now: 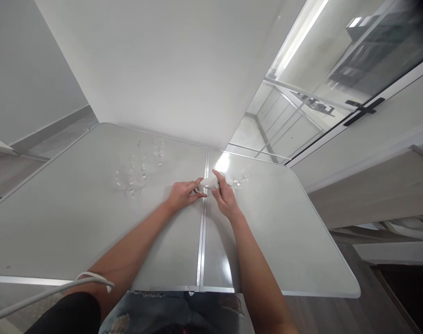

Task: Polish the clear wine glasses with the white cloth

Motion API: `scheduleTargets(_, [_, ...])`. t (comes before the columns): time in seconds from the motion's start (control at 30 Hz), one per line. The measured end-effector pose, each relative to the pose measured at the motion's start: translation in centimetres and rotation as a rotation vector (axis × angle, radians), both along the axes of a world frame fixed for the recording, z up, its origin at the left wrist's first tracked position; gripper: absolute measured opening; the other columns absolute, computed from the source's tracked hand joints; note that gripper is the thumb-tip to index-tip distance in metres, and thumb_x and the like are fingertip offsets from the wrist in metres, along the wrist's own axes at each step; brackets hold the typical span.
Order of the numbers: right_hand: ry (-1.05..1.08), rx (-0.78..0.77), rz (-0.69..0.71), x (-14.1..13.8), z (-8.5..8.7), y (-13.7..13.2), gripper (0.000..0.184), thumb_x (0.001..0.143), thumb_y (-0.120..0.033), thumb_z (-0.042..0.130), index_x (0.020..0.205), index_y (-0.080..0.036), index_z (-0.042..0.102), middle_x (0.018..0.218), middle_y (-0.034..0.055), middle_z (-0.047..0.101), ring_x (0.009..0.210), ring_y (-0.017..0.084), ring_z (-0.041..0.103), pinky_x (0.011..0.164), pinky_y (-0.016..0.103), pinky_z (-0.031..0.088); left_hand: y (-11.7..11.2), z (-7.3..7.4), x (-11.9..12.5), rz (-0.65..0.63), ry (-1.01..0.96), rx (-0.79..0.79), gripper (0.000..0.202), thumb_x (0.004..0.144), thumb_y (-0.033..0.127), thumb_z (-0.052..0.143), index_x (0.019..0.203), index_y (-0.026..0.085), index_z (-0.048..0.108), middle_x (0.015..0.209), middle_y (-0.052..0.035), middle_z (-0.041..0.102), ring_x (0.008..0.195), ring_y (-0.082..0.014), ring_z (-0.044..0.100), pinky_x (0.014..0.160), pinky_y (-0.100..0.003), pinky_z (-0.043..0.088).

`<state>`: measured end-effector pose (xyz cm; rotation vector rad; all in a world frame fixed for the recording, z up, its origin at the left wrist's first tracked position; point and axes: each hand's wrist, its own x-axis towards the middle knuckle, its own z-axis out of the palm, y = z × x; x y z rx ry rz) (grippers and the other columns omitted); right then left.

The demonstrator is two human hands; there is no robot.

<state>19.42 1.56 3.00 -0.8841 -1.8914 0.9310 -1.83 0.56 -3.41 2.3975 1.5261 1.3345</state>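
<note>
Both hands meet over the table's centre seam. My left hand [184, 195] is closed around one end of a clear glass [198, 189], which lies sideways and is partly hidden by the fingers. A soft white cloth [208, 183] covers the glass's other end, and my right hand [225, 197] grips it with thumb and fingers around it. Just beyond the right hand, a stemmed glass [245, 172] lies tilted on the table. Left of my hands are more stemmed wine glasses: one nearest me [132, 191], one behind it [144, 176], and one farther back [159, 150].
The pale folding table [75, 222] has a metal seam [200, 250] down its middle. A white panel [162, 65] rises at its far edge. Glazed doors with a black handle [363, 111] stand to the right. A white cable [51, 294] hangs by my left arm.
</note>
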Motion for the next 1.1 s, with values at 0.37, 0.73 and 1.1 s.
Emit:
scheduleTargets(0.37, [0.054,-0.068,-0.026,-0.1,-0.1,0.7,0.045,0.103,-0.053,0.039,0.125,-0.023,0.064,0.108,0.0066,0.066,0.095,0.022,0.061,0.085,0.035,0.049,0.1,-0.2,0.1,0.019,0.069,-0.055,0.056,0.085,0.062,0.068,0.128,0.025,0.066,0.078,0.0007,0.077,0.059,-0.0126,0.067,0.055,-0.025,0.040])
scheduleTargets(0.73, [-0.123,0.002,0.084,-0.7,-0.1,0.2,0.037,0.100,-0.046,0.052,0.128,-0.025,0.063,0.092,0.0020,0.068,0.069,0.016,0.057,0.072,0.031,0.046,0.0,-0.4,0.2,0.032,0.067,0.084,0.050,0.087,0.054,0.070,0.125,0.021,0.068,0.075,-0.0011,0.077,0.063,-0.0149,0.070,0.057,-0.026,0.041])
scheduleTargets(1.1, [-0.029,0.058,0.033,-0.7,0.2,-0.3,0.034,0.097,-0.045,0.057,0.124,-0.026,0.065,0.096,0.0029,0.069,0.068,0.016,0.055,0.067,0.031,0.045,0.1,-0.2,0.0,-0.015,-0.028,0.017,0.048,0.089,0.058,0.065,0.123,0.023,0.070,0.068,0.0015,0.072,0.055,-0.0097,0.062,0.056,-0.022,0.040])
